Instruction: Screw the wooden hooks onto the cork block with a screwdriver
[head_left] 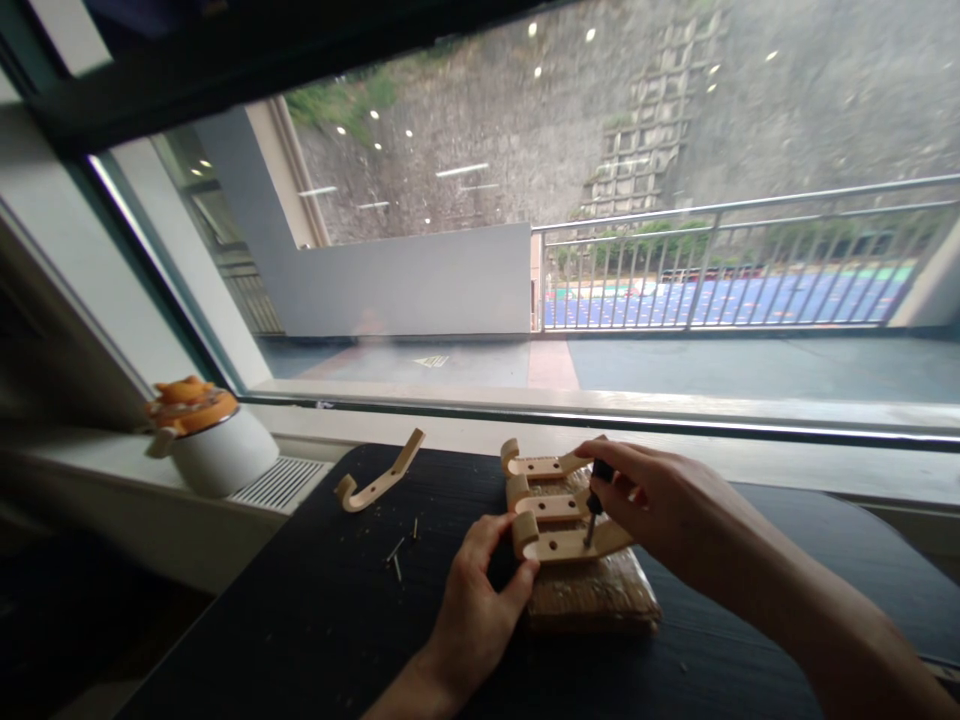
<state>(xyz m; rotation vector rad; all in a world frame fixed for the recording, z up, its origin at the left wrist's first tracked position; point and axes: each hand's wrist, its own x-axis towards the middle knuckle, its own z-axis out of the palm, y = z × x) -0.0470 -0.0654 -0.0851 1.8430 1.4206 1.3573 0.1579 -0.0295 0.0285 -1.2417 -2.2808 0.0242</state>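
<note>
My right hand (637, 490) is closed around the dark handle of a screwdriver (598, 490). Its shaft points down onto the nearest wooden hook (570, 546), at a hole in the flat part. Fingers and thumb of my left hand (484, 575) pinch the curled left end of that same hook. Behind it, a second wooden hook (551, 507) and a third wooden hook (544, 467) lie in a row. All three rest across a brown block wrapped in clear film (592, 600). Part of the hooks' right ends is hidden by my right hand.
A loose wooden hook (382, 485) lies at the table's far left, with several screws (396, 555) nearer me. The black table (300, 620) meets the window sill (465, 436). A white pot with an orange animal-shaped top (217, 440) stands on the left ledge beside a vent (279, 483).
</note>
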